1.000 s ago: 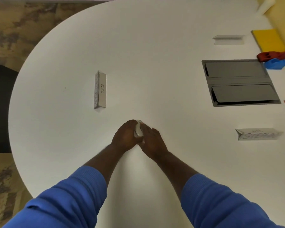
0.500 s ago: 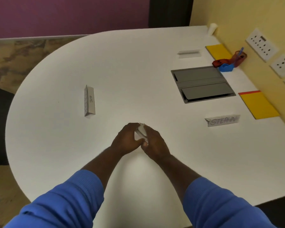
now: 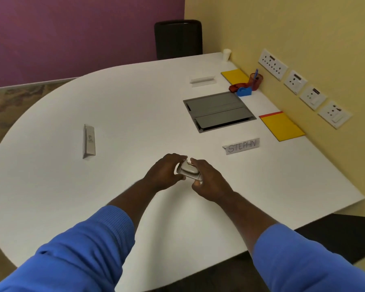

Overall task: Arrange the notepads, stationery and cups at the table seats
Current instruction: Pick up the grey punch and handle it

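Left hand (image 3: 164, 173), right hand (image 3: 209, 182) grip white cup (image 3: 188, 170)

Left side: the table (image 3: 135, 114) was wide and bare; only the folded card (image 3: 89, 141) stood there, well apart from the hands.
Front middle: the left hand (image 3: 164, 173) and the right hand (image 3: 209, 182) gripped one small white object (image 3: 189, 170).
Right front: the STEPHN card (image 3: 241, 146) stood near the right hand, bare surface between.
Centre right: the grey hatch (image 3: 219, 111) lay flat in the tabletop.
Wall side: the near notepad (image 3: 281, 127), the far notepad (image 3: 234, 76), the pen cup (image 3: 255, 81) and the tape dispenser (image 3: 244, 91) crowded the strip by the wall (image 3: 303, 49).
Far edge: the far card (image 3: 203, 80) and the white cup (image 3: 227, 54) stood there.
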`<move>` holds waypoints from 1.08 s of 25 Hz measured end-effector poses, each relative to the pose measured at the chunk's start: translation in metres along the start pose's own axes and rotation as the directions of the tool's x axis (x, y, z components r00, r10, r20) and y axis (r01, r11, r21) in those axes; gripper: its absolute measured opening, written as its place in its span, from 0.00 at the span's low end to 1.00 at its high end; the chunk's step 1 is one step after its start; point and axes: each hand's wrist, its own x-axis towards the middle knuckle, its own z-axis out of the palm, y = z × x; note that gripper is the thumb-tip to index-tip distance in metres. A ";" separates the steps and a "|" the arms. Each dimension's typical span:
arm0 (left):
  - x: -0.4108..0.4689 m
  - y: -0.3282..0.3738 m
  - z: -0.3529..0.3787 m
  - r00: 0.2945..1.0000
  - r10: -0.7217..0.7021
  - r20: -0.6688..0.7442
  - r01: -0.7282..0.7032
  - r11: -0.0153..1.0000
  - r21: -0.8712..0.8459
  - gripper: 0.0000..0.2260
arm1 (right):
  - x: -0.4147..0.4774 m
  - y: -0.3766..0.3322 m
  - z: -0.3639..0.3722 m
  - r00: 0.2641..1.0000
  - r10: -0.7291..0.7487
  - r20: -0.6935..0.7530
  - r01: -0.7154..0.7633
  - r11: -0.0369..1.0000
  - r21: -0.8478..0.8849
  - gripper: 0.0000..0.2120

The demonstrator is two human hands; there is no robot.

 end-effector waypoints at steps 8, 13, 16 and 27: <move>0.007 0.117 0.095 0.998 -0.060 0.021 0.062 0.994 -0.086 0.30 | -0.082 0.095 -0.096 0.997 -0.052 0.052 0.051 0.998 0.020 0.34; 0.022 0.157 0.126 0.997 -0.076 0.012 0.077 0.990 -0.117 0.29 | -0.100 0.138 -0.137 0.998 -0.030 0.059 0.032 0.999 -0.039 0.33; 0.049 0.168 0.136 0.999 -0.029 0.037 0.033 0.994 -0.103 0.29 | -0.098 0.158 -0.151 1.000 0.014 0.020 -0.012 0.997 -0.075 0.32; 0.161 0.207 0.192 0.993 0.057 0.099 -0.049 0.995 -0.082 0.29 | -0.067 0.251 -0.197 0.982 0.143 -0.120 -0.152 0.985 -0.077 0.29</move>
